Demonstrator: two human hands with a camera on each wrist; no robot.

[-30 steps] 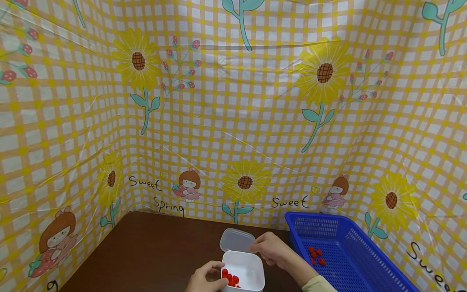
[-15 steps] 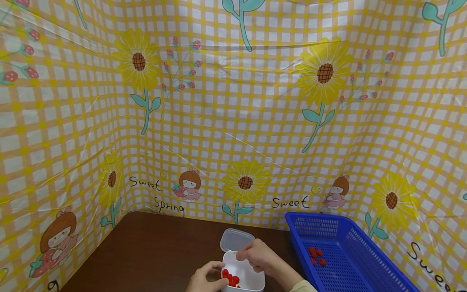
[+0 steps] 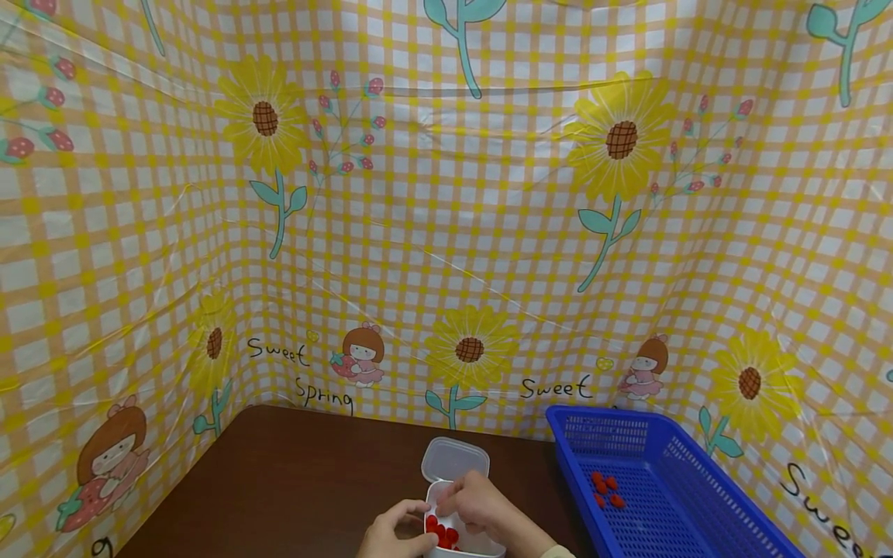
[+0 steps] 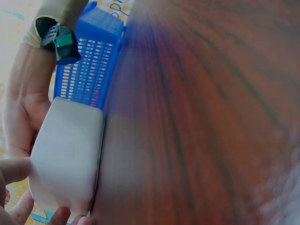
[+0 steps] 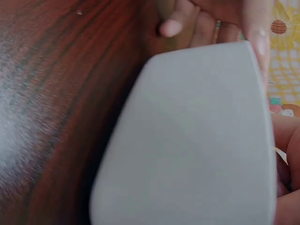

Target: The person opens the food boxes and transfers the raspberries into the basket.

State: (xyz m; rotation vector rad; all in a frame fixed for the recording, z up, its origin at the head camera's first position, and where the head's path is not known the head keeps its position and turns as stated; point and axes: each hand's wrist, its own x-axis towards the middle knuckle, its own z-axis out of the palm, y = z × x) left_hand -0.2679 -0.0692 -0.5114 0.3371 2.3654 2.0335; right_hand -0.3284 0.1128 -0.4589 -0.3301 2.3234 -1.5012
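Note:
A white square container (image 5: 197, 140) stands at the front of the dark table in the head view, with several small red berries (image 3: 442, 535) at its left side. My left hand (image 3: 394, 531) grips its left side, thumb on the rim. In the left wrist view, fingers (image 4: 21, 206) of that hand touch the white wall. My right hand (image 3: 481, 504) reaches over the rim, bent fingers inside close above the berries. Whether it pinches something I cannot tell. A translucent lid (image 3: 455, 457) lies just behind the container.
To the right stands a blue perforated basket (image 3: 600, 410) with several red berries (image 3: 607, 487) near its left wall. A yellow checked cloth (image 3: 446, 256) hangs around the back and sides of the brown table (image 3: 314, 473).
My right hand has moved left and down from beside the lid and the container's far right corner to inside the container. The left hand and container have not visibly moved.

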